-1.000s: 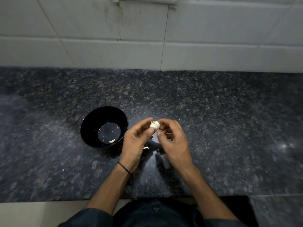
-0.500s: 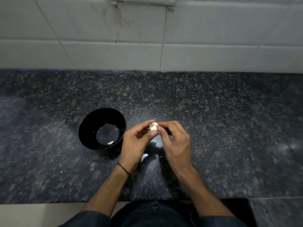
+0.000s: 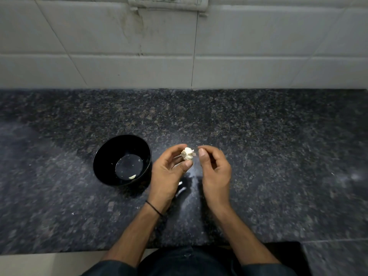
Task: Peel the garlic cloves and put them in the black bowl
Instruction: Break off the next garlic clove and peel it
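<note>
My left hand (image 3: 169, 176) holds a small whitish garlic piece (image 3: 187, 153) between thumb and fingertips, above the dark granite counter. My right hand (image 3: 216, 170) sits just right of it, a small gap away, its fingers curled and its thumb tip pressed to the forefinger. A thin scrap of garlic skin (image 3: 196, 154) shows at that pinch. The black bowl (image 3: 103, 156) stands on the counter left of my left hand. One pale peeled clove (image 3: 132, 177) lies on its bottom.
Pale scraps of peel (image 3: 180, 191) lie on the granite counter (image 3: 278, 156) under my hands. A white tiled wall (image 3: 258, 46) with a switch plate (image 3: 167, 3) closes the back. The counter's front edge (image 3: 59, 250) runs just before my body.
Both hands were working on the garlic together. My right hand has now pulled a little to the right, off the garlic, while the left keeps hold of it.
</note>
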